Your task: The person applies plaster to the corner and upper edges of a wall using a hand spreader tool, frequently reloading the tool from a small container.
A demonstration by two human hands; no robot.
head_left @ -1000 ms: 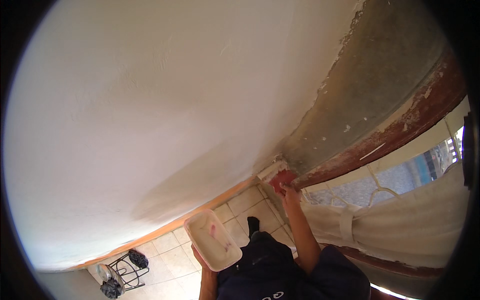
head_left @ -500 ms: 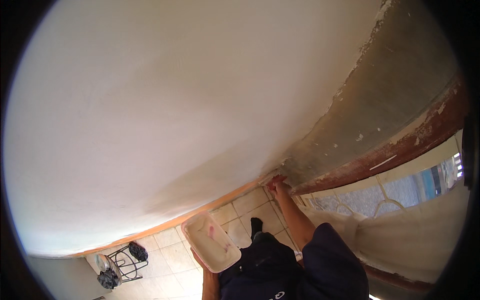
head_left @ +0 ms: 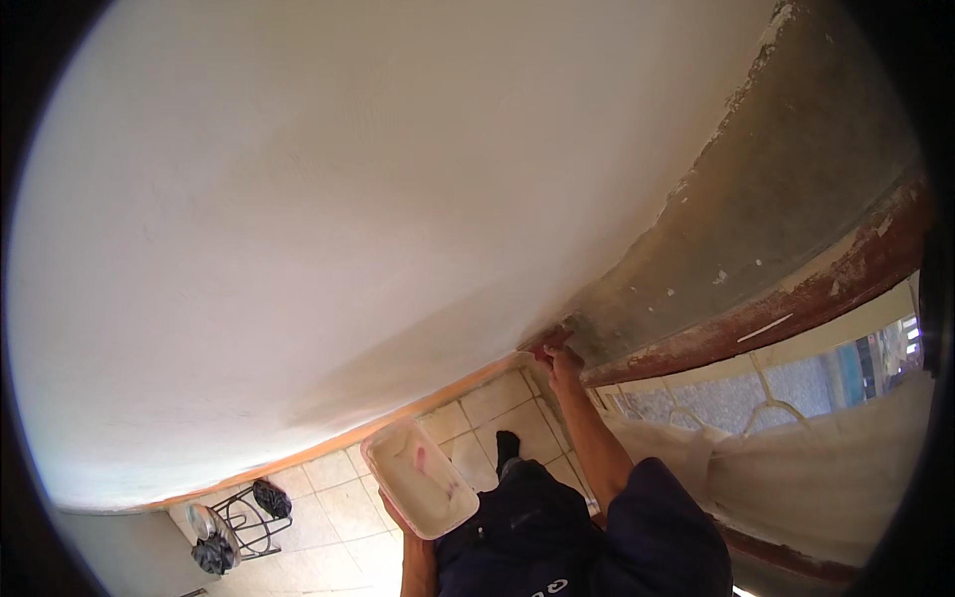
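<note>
My left hand [head_left: 399,514] grips the left side of a rectangular off-white plastic tub [head_left: 374,462]. A whitish residue with a pink smear lies inside it. Low in the corner, my right hand [head_left: 563,362] is closed around a red spreader [head_left: 550,343]. Its blade lies at the wall's edge, where the smooth pale wall [head_left: 328,219] meets a bare grey plaster strip [head_left: 736,229]. My fingers partly cover the spreader, so its full shape is hidden.
A red-brown window frame [head_left: 766,321] and a pale curtain [head_left: 816,463] are on the right. Below the wall runs an orange skirting band [head_left: 338,440] above the tiled floor [head_left: 343,509]. At lower left stands a black metal stand [head_left: 257,527] with dark plastic bags [head_left: 272,497].
My right hand and the spreader have shifted slightly upward along the corner. The tub stays nearly where it was in my left hand.
</note>
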